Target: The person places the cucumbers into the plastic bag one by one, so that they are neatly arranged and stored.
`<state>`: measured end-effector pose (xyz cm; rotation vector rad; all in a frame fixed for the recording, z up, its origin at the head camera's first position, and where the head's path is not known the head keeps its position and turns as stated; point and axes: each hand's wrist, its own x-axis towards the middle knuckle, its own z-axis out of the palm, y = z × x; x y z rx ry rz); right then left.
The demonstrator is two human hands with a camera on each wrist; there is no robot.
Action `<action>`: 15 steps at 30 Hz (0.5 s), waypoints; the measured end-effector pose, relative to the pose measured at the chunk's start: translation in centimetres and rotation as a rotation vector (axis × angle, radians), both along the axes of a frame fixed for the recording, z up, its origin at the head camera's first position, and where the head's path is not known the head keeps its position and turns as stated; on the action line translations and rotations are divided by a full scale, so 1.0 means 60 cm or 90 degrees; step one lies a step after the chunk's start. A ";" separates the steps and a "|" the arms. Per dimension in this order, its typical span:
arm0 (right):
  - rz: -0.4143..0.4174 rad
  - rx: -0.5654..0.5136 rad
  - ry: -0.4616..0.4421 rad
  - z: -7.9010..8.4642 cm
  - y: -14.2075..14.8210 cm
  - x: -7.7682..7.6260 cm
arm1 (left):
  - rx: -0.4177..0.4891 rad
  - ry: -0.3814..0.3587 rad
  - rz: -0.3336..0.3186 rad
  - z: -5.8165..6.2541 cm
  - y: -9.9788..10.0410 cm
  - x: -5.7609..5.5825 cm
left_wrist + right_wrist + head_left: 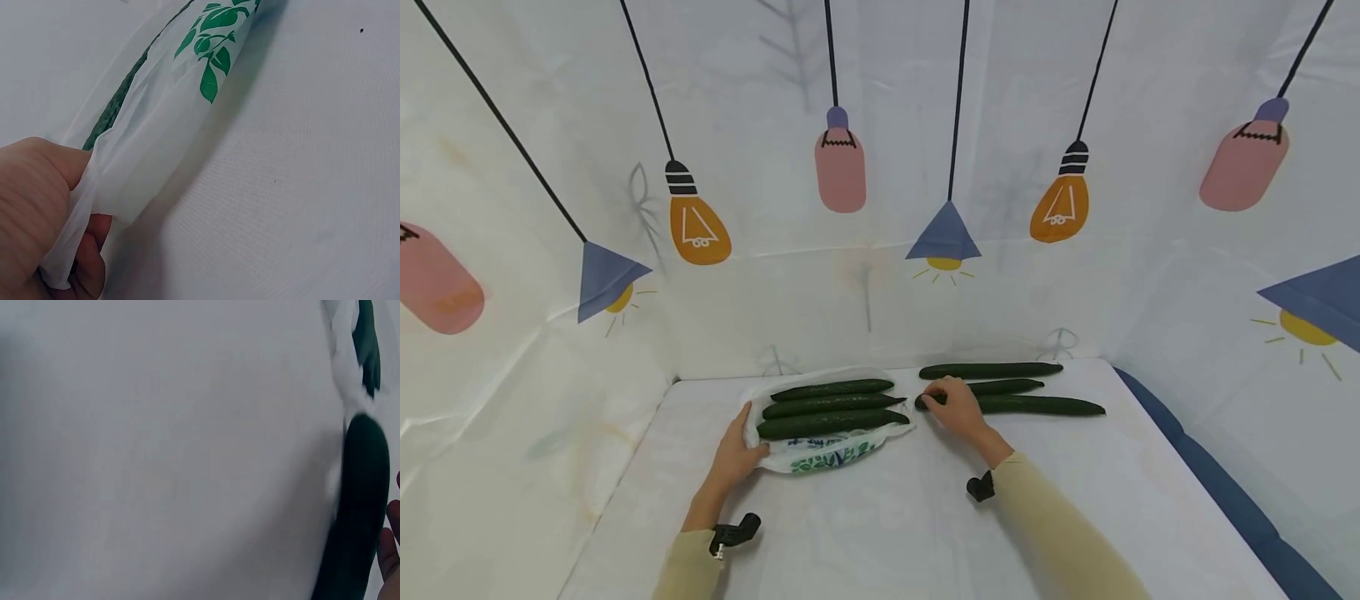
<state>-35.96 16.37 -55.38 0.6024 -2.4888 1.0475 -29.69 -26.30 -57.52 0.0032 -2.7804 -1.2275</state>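
Observation:
On the left of the table lies a white plastic bag (850,454) with green leaf print, and three cucumbers (827,404) rest side by side in its opening. My left hand (737,450) grips the bag's left edge; in the left wrist view the thin film (147,169) runs between thumb and curled fingers. Bent fingers of my right hand (957,408) are over the left end of the nearest loose cucumber (1037,405). In the right wrist view, fingertips (387,540) show right beside this cucumber (362,494); I cannot tell whether they grip it.
Two more loose cucumbers lie behind the nearest one, the farthest (992,370) close to the back edge. A white cloth wall with printed lamps (842,171) surrounds the white table (865,533). Blue padding (1195,475) runs along the table's right side.

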 end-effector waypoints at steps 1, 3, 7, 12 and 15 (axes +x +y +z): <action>-0.008 0.005 -0.004 -0.001 0.012 -0.001 | 0.000 -0.002 0.000 0.001 0.000 0.000; -0.020 0.015 -0.015 -0.002 0.035 -0.001 | -0.002 -0.009 -0.003 0.003 0.000 0.001; -0.043 0.039 -0.016 -0.001 0.078 -0.002 | -0.008 -0.019 -0.006 0.009 0.000 0.002; -0.067 0.065 -0.013 0.002 0.128 -0.003 | -0.010 -0.018 -0.010 0.009 -0.004 0.000; -0.084 0.082 -0.028 0.000 0.161 -0.001 | -0.003 -0.016 -0.012 0.006 -0.004 0.000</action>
